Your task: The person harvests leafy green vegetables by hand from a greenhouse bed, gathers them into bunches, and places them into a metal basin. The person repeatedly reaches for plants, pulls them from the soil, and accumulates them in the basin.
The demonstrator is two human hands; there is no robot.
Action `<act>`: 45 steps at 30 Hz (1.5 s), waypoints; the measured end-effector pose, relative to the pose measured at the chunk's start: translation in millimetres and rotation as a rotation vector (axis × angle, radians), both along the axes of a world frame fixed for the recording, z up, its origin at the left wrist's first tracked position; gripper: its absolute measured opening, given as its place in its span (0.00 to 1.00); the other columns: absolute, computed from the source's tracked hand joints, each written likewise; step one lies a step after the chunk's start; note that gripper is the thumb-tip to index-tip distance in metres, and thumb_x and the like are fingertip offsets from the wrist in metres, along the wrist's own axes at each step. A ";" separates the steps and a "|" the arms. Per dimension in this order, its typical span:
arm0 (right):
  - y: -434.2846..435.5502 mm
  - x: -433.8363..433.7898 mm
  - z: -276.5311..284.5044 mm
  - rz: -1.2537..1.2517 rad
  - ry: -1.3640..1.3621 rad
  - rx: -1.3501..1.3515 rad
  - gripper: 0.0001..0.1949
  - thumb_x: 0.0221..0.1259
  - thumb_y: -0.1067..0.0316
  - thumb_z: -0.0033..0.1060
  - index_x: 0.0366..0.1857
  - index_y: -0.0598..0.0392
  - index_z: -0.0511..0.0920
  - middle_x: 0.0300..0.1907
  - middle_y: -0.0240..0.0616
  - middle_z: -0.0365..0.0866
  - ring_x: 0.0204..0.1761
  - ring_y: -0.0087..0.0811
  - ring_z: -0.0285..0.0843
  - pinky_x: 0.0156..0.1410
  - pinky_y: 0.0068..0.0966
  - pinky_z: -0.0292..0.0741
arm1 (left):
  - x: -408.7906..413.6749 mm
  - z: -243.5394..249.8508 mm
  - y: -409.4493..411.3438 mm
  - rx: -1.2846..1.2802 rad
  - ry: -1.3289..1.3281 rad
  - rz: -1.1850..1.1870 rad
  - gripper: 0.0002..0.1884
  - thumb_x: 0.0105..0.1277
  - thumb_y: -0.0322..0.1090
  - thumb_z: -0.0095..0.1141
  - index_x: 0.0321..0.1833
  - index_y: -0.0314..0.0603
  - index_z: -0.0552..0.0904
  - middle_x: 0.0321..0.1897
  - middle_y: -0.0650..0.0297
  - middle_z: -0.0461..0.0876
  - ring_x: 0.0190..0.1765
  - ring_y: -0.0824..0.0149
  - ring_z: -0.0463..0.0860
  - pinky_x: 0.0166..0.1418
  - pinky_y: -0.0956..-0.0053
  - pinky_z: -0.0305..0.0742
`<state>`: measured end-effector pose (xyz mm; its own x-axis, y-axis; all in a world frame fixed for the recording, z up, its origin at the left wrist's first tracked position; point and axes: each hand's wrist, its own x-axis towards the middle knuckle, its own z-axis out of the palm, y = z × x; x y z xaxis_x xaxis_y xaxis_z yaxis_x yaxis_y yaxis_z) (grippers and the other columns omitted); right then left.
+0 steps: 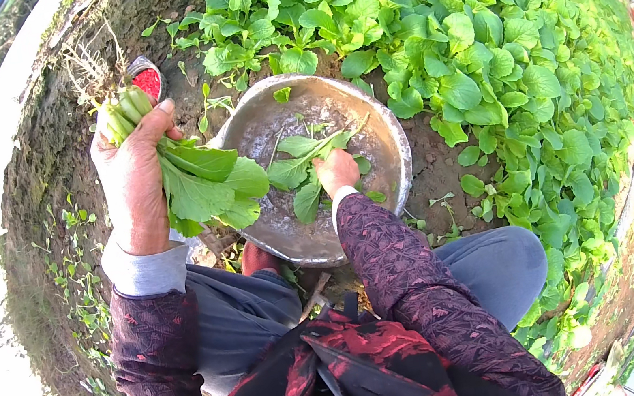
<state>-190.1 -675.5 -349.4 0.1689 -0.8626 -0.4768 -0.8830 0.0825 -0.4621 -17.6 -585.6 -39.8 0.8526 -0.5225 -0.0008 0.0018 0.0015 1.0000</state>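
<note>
My left hand [136, 163] is closed around a bunch of leafy greens [201, 184]. The pale stems and tangled roots [95, 68] point up and away, and the leaves hang to the right below my thumb. In front of me a wide, worn metal basin [265, 239] sits on the soil. My right hand [339, 171] reaches into it, with the fingers bent down among loose green leaves [301, 166]. Those fingertips are hidden, so I cannot tell whether they grip the leaves or only touch them.
A dense bed of leafy green plants [493, 61] spreads ahead and to the right. Bare soil [59, 162] with small weeds lies left. Something red in a small container [147, 83] shows behind my left hand. My knees [494, 270] flank the basin's near side.
</note>
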 end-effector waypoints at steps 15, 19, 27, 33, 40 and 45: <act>-1.0 4.2 159.6 0.044 -1.222 -0.035 0.09 0.68 0.76 0.54 0.46 0.62 0.83 0.35 0.29 0.84 0.37 0.20 0.76 0.46 0.22 0.75 | -7.5 -9.6 9.0 0.069 0.149 -0.620 0.16 0.60 0.26 0.68 0.51 0.36 0.82 0.40 0.64 0.86 0.34 0.75 0.81 0.40 0.77 0.78; 1.0 -21.6 242.2 0.306 -1.021 -0.174 0.12 0.65 0.79 0.52 0.50 0.62 0.81 0.39 0.38 0.86 0.40 0.28 0.81 0.47 0.28 0.76 | -27.2 7.4 5.5 -0.065 0.411 -0.829 0.33 0.61 0.29 0.68 0.71 0.35 0.73 0.44 0.65 0.84 0.38 0.76 0.81 0.46 0.78 0.79; 22.0 -35.3 278.6 0.408 -0.828 -0.518 0.13 0.55 0.78 0.55 0.45 0.59 0.81 0.36 0.53 0.81 0.44 0.54 0.80 0.48 0.44 0.75 | -37.6 -16.0 3.5 -0.196 0.506 -0.927 0.28 0.62 0.27 0.66 0.66 0.34 0.75 0.56 0.58 0.83 0.51 0.66 0.84 0.58 0.69 0.80; 22.6 -33.4 259.7 0.544 -0.729 -0.640 0.10 0.55 0.76 0.56 0.41 0.59 0.79 0.32 0.54 0.81 0.39 0.57 0.80 0.46 0.51 0.75 | -43.1 -27.0 0.9 -0.201 0.592 -0.930 0.24 0.64 0.25 0.63 0.64 0.31 0.75 0.58 0.51 0.83 0.55 0.59 0.85 0.61 0.63 0.81; -2.3 -48.3 292.9 0.198 -0.932 -0.361 0.11 0.62 0.63 0.70 0.41 0.58 0.85 0.34 0.41 0.87 0.33 0.27 0.85 0.40 0.26 0.79 | -48.5 -14.9 -1.0 -0.162 0.622 -0.881 0.22 0.63 0.23 0.63 0.60 0.36 0.76 0.49 0.56 0.86 0.52 0.62 0.85 0.59 0.67 0.80; 3.6 -37.4 291.6 0.281 -1.174 -0.080 0.10 0.64 0.76 0.66 0.46 0.66 0.82 0.33 0.37 0.84 0.32 0.24 0.84 0.38 0.21 0.80 | -49.3 -15.5 0.0 -0.072 0.609 -0.991 0.17 0.64 0.27 0.64 0.55 0.37 0.78 0.37 0.57 0.86 0.39 0.61 0.87 0.47 0.68 0.83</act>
<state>-227.5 -671.8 -57.8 0.6496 -0.7461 0.1462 0.0958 -0.1104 -0.9893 -66.9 -585.5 -55.4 -0.0606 -0.9752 -0.2127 0.5135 -0.2131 0.8312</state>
